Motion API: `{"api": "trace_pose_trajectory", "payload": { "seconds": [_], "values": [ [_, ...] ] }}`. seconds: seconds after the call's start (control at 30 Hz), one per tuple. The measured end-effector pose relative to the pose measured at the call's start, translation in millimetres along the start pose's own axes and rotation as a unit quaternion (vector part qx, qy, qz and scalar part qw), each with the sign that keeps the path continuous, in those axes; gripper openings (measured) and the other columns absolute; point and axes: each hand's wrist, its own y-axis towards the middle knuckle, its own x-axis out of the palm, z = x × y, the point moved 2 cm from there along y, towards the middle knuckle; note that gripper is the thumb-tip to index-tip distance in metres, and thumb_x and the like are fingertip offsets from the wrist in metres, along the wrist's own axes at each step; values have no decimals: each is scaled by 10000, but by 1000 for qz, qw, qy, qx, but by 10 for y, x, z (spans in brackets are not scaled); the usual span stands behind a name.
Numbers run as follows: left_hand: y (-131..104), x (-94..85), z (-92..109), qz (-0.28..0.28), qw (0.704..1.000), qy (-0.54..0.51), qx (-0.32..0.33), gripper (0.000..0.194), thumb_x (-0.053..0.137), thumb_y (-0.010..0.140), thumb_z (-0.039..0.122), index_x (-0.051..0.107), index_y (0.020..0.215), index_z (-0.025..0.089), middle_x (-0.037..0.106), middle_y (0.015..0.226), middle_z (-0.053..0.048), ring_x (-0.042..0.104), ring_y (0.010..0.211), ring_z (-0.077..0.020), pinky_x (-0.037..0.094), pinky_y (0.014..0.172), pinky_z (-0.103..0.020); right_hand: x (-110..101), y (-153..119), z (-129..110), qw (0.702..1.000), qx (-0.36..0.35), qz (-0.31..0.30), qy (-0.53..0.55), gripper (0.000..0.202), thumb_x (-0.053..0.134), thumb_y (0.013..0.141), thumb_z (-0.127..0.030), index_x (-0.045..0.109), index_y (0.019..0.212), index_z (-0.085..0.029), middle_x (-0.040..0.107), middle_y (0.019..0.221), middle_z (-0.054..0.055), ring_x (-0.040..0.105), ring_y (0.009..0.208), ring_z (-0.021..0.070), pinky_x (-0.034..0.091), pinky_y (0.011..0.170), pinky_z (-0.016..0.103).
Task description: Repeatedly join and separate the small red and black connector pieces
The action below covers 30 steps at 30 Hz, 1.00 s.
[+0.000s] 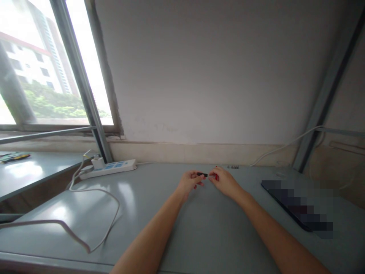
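Note:
My left hand [188, 183] is closed, pinching a small, short black stick-like piece [202, 174] that points to the right. Facing it, my right hand [225, 182] is closed around a small red piece [217, 177], which shows between the fingers. Only a narrow gap separates the fingertips of the two hands. Both pieces are held a little above the grey desk [199, 236]. Their exact kind is too small to make out, and fingers hide part of each.
A white power strip [114, 167] with a plug and a long white cable [112, 224] lies at the left. Several tiny metallic bits [233, 167] sit near the wall. At the right rests a dark flat device [291, 205], partly blurred out. Metal posts [327, 95] flank the desk.

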Motion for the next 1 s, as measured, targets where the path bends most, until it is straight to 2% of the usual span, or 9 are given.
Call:
{"api": "trace_pose_trajectory", "payload": {
  "seconds": [0.1, 0.23, 0.33, 0.4, 0.5, 0.63, 0.8, 1.0],
  "values": [
    [1, -6, 16, 6, 1000, 2, 10, 254, 642, 636, 301, 619, 809, 116, 669, 782, -72, 530, 510, -60, 283, 417, -161, -71, -23, 12, 997, 22, -12, -73, 125, 541, 710, -173, 622, 804, -161, 585, 834, 61, 533, 760, 153, 383, 712, 263],
    [20, -14, 10, 35, 999, 27, 16, 213, 598, 676, 285, 615, 804, 117, 665, 780, -69, 524, 508, -61, 289, 417, -160, -148, -83, 118, 990, 90, -54, -92, 111, 535, 685, -118, 624, 737, -158, 609, 735, 59, 545, 695, 152, 372, 628, 239],
    [60, 22, -51, 52, 991, 118, 29, 162, 589, 676, 239, 621, 771, 111, 652, 705, -60, 508, 494, -74, 334, 456, -179, -176, -130, 231, 983, 143, -86, -82, 106, 539, 663, -89, 623, 687, -148, 616, 673, 56, 542, 619, 140, 356, 569, 228],
    [92, 80, -96, 49, 975, 208, 56, 128, 600, 658, 222, 630, 726, 118, 642, 660, -54, 521, 527, -102, 374, 511, -206, -173, -143, 294, 978, 167, -99, -74, 89, 547, 660, -98, 624, 662, -143, 615, 644, 52, 541, 592, 138, 351, 550, 229],
    [134, 207, -129, 18, 943, 317, 99, 104, 616, 632, 216, 639, 698, 139, 646, 681, -60, 554, 621, -147, 405, 598, -249, -137, -133, 357, 977, 174, -95, -76, 66, 572, 660, -144, 627, 624, -150, 615, 618, 48, 549, 592, 145, 348, 540, 233],
    [182, 366, -101, -1, 918, 378, 123, 81, 610, 624, 202, 634, 683, 152, 650, 719, -78, 567, 678, -178, 411, 654, -280, -61, -111, 417, 980, 166, -62, -92, 94, 598, 658, -205, 620, 573, -172, 611, 580, 39, 549, 586, 145, 335, 521, 232],
    [243, 478, -120, 32, 905, 405, 130, 33, 579, 634, 189, 594, 610, 172, 629, 668, -78, 567, 680, -197, 405, 636, -277, 15, -126, 489, 977, 180, -64, -92, 118, 589, 673, -245, 614, 579, -178, 614, 599, 46, 549, 581, 147, 326, 510, 236],
    [266, 543, -227, 39, 896, 429, 110, 70, 575, 635, 183, 539, 575, 178, 611, 687, -85, 567, 701, -229, 400, 642, -307, 51, -145, 483, 974, 189, -84, -92, 91, 581, 679, -232, 627, 633, -169, 640, 672, 65, 578, 658, 169, 347, 549, 247]
  ]
}}
